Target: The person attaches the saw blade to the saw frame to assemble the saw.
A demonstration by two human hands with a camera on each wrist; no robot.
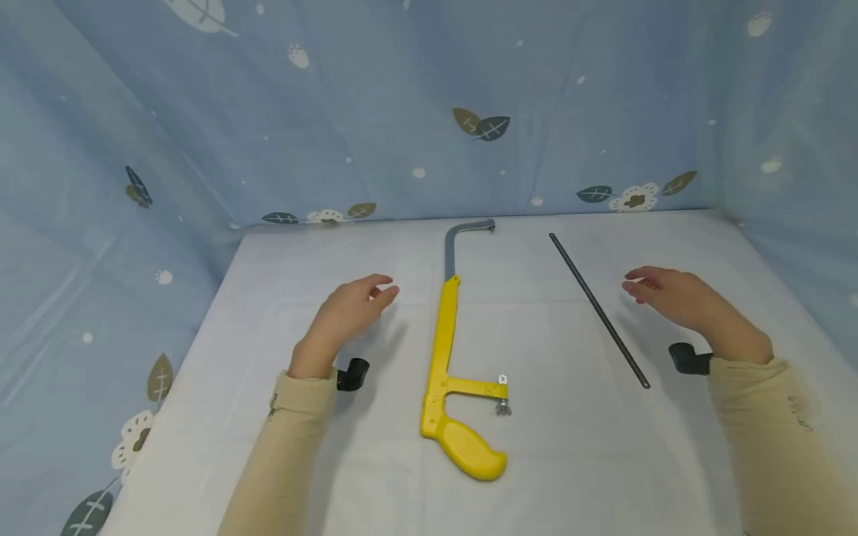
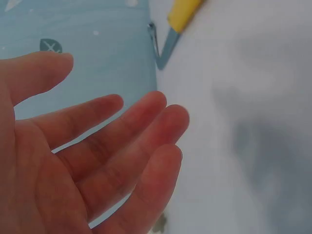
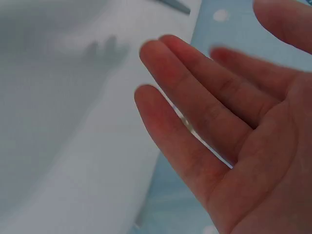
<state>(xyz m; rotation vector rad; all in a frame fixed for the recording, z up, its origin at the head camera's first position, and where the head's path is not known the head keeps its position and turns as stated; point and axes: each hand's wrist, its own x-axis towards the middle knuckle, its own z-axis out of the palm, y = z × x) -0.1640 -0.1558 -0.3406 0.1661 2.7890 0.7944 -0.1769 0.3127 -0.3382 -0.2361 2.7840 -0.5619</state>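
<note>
The yellow hacksaw frame (image 1: 442, 342) lay bladeless on the white surface (image 1: 536, 461), the dark hacksaw blade (image 1: 599, 310) loose to its right. The left grip (image 1: 345, 314) hovered left of the frame, the right grip (image 1: 684, 298) farther off to its right, both relaxed and holding nothing. Work seemed at a pre-grasp step; the next move probably called for a pinch on frame or blade. No container showed.

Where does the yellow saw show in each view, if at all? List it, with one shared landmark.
Head: the saw, whole, near the middle.
Left wrist: metal end and a bit of yellow frame, top, near mid-width.
Right wrist: not seen; the grey strip at the top looks like the blade.
Shared landmark: the blue curtain against the white table.
</note>
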